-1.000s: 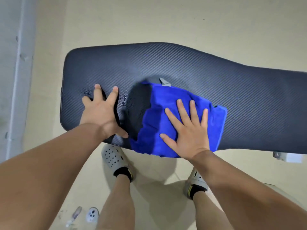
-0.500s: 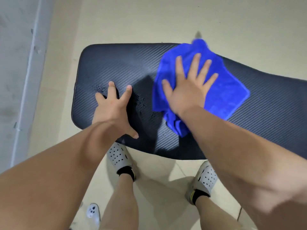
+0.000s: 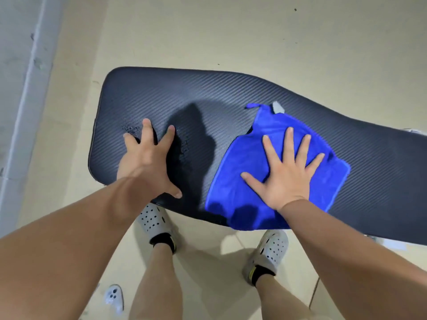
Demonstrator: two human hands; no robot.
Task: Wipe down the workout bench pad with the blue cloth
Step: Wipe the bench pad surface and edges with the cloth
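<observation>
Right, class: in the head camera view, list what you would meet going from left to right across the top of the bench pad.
Water droplets → left hand, flat on the workout bench pad → dark shadow → blue cloth → right hand, pressed flat on the cloth.

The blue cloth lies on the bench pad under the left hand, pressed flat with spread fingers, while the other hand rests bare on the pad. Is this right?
Not quite. In the head view, the right hand presses the blue cloth flat with spread fingers. The left hand rests bare on the bench pad. The rest is correct.
</observation>
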